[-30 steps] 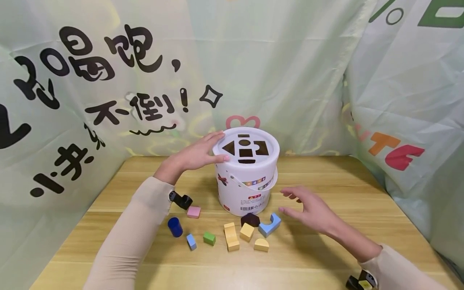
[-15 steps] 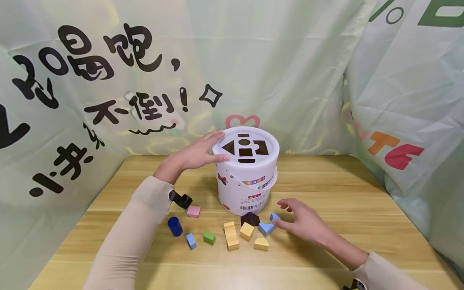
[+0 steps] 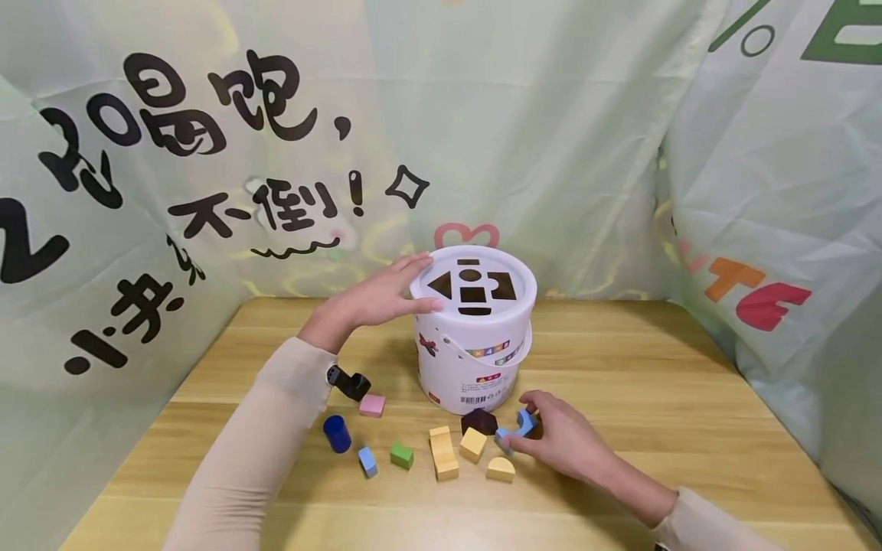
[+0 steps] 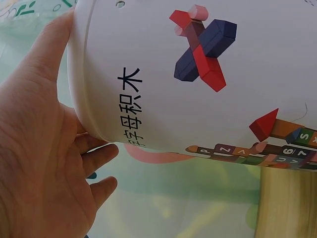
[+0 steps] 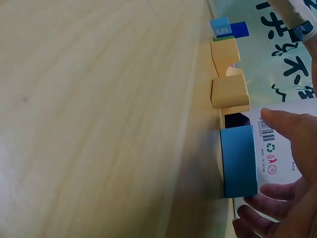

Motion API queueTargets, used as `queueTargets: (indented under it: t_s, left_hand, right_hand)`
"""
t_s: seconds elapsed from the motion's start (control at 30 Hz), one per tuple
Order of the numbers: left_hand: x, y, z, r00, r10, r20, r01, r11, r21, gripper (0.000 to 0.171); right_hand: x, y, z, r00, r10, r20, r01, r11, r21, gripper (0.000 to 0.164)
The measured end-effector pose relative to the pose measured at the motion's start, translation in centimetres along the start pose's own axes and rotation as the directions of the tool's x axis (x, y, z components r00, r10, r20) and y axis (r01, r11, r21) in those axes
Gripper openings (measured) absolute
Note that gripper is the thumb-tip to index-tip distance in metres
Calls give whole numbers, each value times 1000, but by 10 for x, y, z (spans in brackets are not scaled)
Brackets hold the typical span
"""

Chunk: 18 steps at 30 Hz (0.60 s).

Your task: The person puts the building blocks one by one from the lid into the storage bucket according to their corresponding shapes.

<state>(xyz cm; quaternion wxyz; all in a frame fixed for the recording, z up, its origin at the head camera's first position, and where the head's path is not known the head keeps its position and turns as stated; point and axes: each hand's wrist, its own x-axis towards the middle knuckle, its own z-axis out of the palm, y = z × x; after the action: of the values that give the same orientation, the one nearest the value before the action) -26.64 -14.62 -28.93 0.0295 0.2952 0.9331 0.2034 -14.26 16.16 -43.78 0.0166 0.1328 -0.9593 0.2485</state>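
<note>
A white lidded bucket [image 3: 465, 360] with shaped holes in its lid stands on the table. My left hand [image 3: 382, 295] rests at the left of the lid's rim, thumb toward the front and fingers reaching to the back; in the left wrist view the left hand [image 4: 44, 129] lies along the rim, two fingertips apart from it. By the bucket's front right lies a blue arch block [image 3: 515, 430]. My right hand [image 3: 568, 436] is around it, thumb at one end and fingers at the other. In the right wrist view a small gap shows between thumb and blue arch block [image 5: 238, 161].
Several blocks lie in front of the bucket: dark hexagonal [image 3: 478, 422], yellow square [image 3: 473, 444], yellow half-round [image 3: 500, 469], long yellow notched [image 3: 444, 453], green [image 3: 402, 456], small blue [image 3: 368, 462], dark blue cylinder [image 3: 337, 434] and pink [image 3: 372, 405]. Printed cloth [image 3: 586, 153] hangs behind the table.
My right hand has moved left and toward me, from beside the bucket to around the blue arch block. The left hand stays at the lid's rim; the head view has shifted slightly.
</note>
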Motion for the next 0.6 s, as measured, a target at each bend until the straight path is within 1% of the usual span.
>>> queueTargets:
  t_s: [0.37,0.6]
  left_hand:
    - [2,-1,1,1000,18,-11,-18,1000,-1,94]
    - [2,-3,2,1000,19,-4,-19,1000,16,94]
  right_hand:
    - [0,0,3,1000,3,-5,-3,1000,-16,68]
    - [1,2,1,1000,9,25,-8,999,-38,70]
